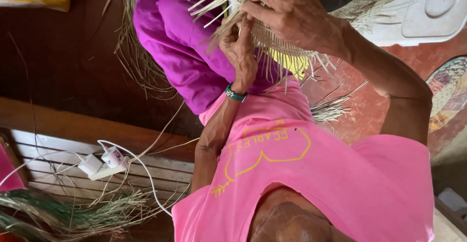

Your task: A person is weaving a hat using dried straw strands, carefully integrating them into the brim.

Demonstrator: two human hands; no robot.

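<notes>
Gripping the half-woven straw mat (272, 37) over my purple lap, my left hand (241, 52) pinches strands at its edge while my right hand (292, 13) clamps the top, and I judge the brittle loose ends could snap if bent hard.
</notes>
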